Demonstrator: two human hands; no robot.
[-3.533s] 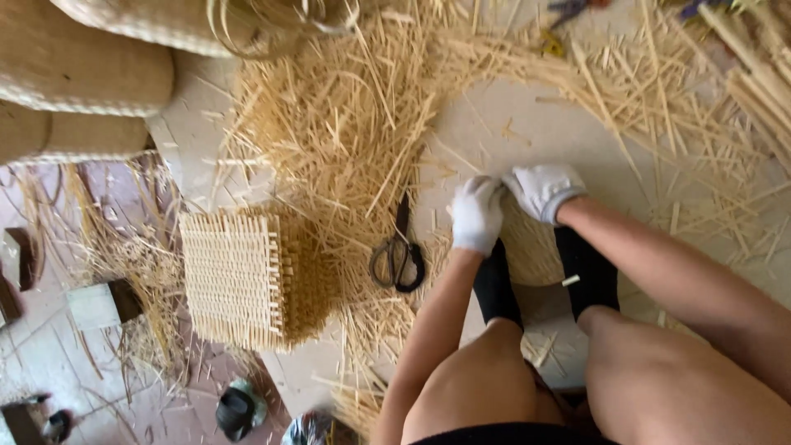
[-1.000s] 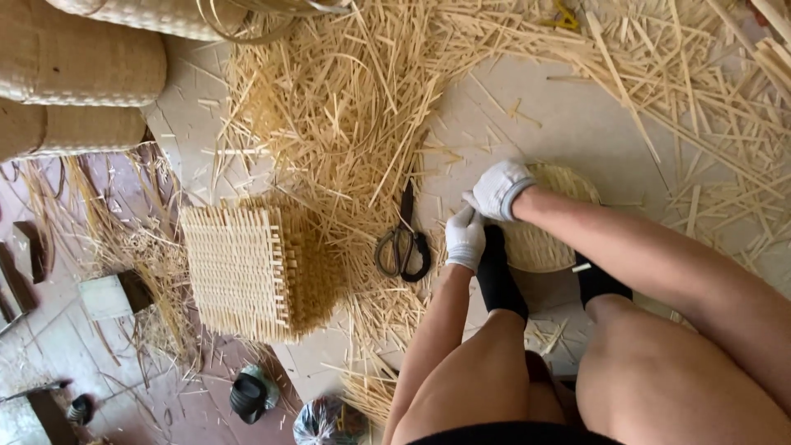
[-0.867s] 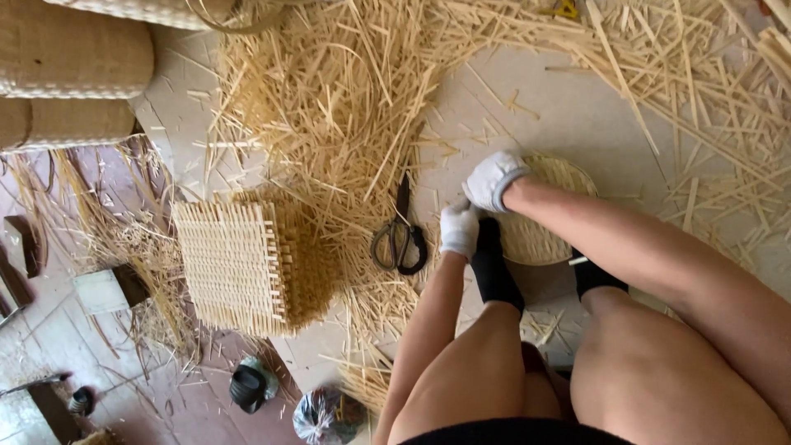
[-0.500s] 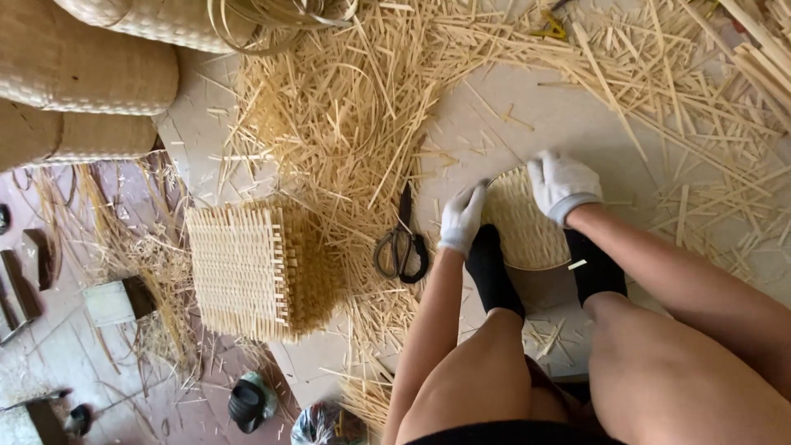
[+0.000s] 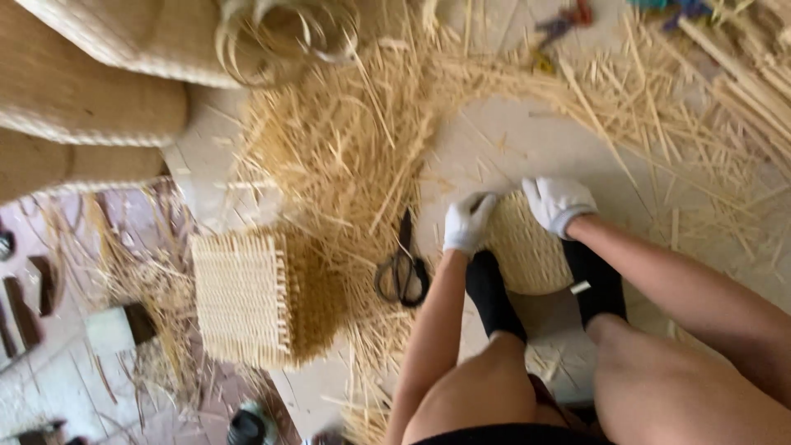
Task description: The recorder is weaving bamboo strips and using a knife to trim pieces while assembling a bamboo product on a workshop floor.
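Both my hands wear white gloves. My left hand [image 5: 467, 222] grips the left edge of a round woven straw mat [image 5: 527, 251] that lies on the floor between my black-socked feet. My right hand [image 5: 559, 203] holds the mat's far right edge. Black scissors [image 5: 403, 268] lie on the floor just left of my left hand, on loose straw.
A rectangular woven basket [image 5: 259, 297] lies on its side at the left. A heap of cut straw strips [image 5: 346, 140] spreads above it. Large woven baskets [image 5: 91, 99] sit at top left, and long straw sticks [image 5: 741, 74] lie at top right.
My hands moved apart from a spot together at the mat's left edge to opposite sides of it. The camera view shifted slightly.
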